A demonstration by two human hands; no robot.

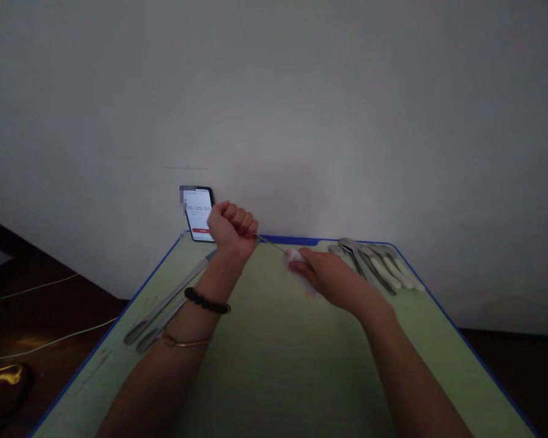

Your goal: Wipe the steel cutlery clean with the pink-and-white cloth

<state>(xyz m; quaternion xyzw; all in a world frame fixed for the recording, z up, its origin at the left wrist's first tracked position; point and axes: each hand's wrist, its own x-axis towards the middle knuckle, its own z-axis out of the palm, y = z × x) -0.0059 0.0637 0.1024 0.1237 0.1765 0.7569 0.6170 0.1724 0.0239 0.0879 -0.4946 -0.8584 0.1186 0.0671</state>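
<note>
Over the far middle of the table, my left hand (232,226) is closed in a fist around one end of a thin metal utensil (271,243). Its kind is hidden by my fingers. My right hand (331,277) pinches a white wipe or tissue (296,255), which wraps the utensil's other end. Below the right fingers the wipe's loose part is blurred. Two long metal utensils (158,316) lie side by side under my left forearm, partly covered by it.
A phone (201,213) showing a running timer leans against the wall behind my left hand. Several metal utensils, some with white handles (386,271), lie at the table's far right. The green tabletop (274,365) has a blue edge and meets the grey wall (301,121).
</note>
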